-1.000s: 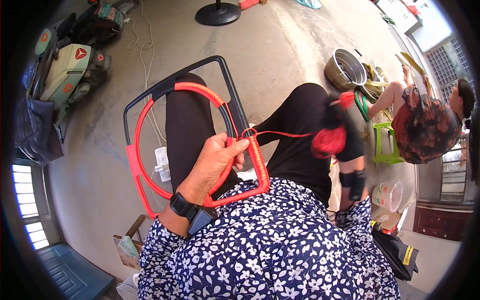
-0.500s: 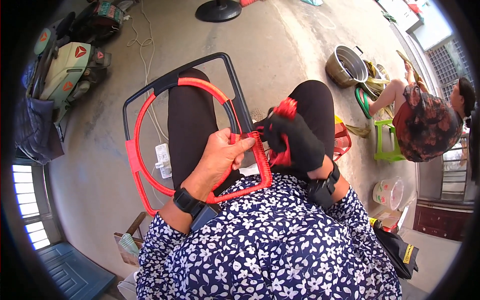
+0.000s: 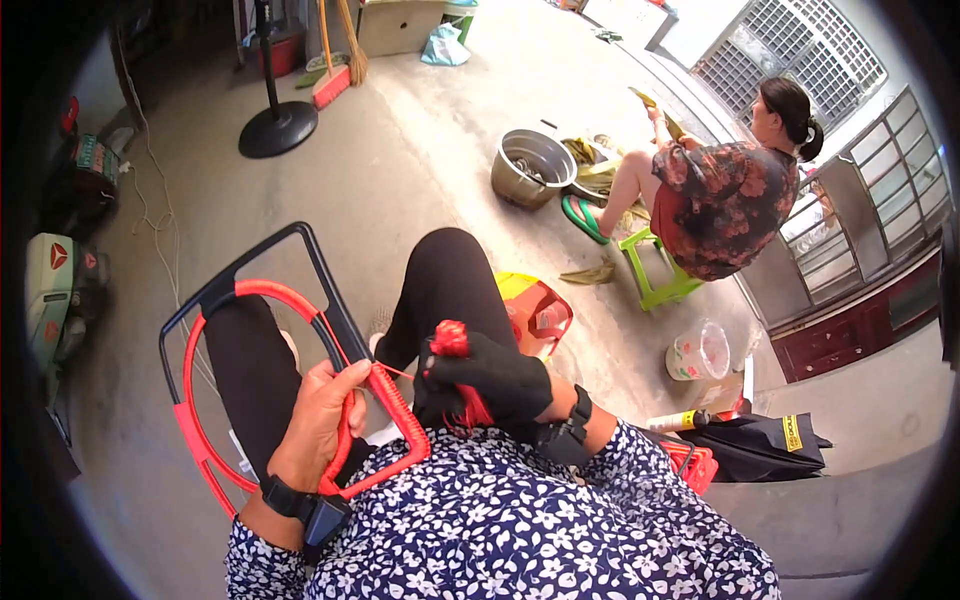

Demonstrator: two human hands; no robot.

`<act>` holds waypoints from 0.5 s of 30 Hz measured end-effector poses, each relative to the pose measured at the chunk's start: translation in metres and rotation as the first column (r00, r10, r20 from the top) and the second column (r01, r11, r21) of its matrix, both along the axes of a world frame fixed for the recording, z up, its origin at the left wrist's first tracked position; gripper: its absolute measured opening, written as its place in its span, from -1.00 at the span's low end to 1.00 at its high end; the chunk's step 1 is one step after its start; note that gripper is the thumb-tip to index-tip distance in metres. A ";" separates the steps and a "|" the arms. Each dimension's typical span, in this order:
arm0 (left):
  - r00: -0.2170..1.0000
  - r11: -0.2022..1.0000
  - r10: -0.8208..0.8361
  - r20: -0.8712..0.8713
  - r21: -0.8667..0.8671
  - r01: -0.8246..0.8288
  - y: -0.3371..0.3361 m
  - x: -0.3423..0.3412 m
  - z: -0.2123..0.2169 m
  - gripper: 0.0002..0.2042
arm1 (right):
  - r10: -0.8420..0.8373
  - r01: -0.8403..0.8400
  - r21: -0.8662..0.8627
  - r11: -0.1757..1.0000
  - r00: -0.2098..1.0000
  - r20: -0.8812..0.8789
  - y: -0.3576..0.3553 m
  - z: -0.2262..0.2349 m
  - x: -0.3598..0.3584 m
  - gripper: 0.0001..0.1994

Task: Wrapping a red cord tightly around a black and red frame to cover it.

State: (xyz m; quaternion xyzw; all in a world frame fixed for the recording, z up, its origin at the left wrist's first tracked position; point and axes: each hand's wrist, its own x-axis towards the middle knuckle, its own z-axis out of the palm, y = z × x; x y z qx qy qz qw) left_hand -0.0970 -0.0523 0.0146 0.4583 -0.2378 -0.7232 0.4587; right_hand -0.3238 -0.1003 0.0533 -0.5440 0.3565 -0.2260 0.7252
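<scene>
Now the bare left hand [image 3: 318, 425] grips the red cord-wrapped black metal frame [image 3: 240, 292]; the black-gloved right hand [image 3: 487, 381] clenches a red cord bundle [image 3: 451, 339].

A black frame [image 3: 322, 270], partly wrapped in red cord [image 3: 400, 412], lies across the lap.

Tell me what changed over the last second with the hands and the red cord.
The gloved right hand, a second ago flung out to the right with the thin red cord stretched taut, has swung back in beside the black metal frame, holding the red cord bundle. The cord span is now short. The bare left hand stayed gripping the wrapped frame edge on the lap.
</scene>
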 end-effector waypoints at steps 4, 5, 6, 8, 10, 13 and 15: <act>0.987 0.997 0.072 0.140 -0.037 -0.068 0.013 0.002 -0.020 -0.79 | -0.453 0.394 0.290 0.872 0.874 0.177 -0.016 -0.037 -0.038 -0.73; 0.985 0.995 0.094 0.143 -0.033 -0.090 0.017 -0.001 -0.019 -0.79 | -0.483 0.433 0.352 0.830 0.873 0.066 -0.029 -0.034 -0.055 -0.71; 0.976 0.979 0.202 0.078 -0.040 -0.199 0.020 -0.004 -0.013 -0.78 | -0.462 0.439 0.142 0.887 0.845 0.270 -0.048 -0.058 -0.074 -0.70; 0.960 0.960 0.278 0.025 -0.023 -0.278 0.028 0.003 -0.012 -0.79 | -0.377 0.341 -0.598 0.726 0.924 0.068 -0.065 -0.137 -0.099 -0.65; 0.973 0.979 0.204 -0.109 0.024 -0.202 0.024 0.009 -0.024 -0.81 | -0.405 0.459 -0.345 0.819 0.887 0.221 -0.023 -0.130 -0.166 -0.64; 0.947 0.969 0.248 -0.203 0.033 -0.246 0.028 0.007 -0.022 -0.81 | -0.538 0.559 0.045 0.828 0.771 0.341 -0.038 -0.118 -0.234 -0.62; 0.948 0.960 0.273 -0.162 -0.019 -0.280 0.024 0.007 -0.027 -0.81 | -0.675 0.626 0.259 0.735 0.637 0.372 -0.102 -0.108 -0.259 -0.60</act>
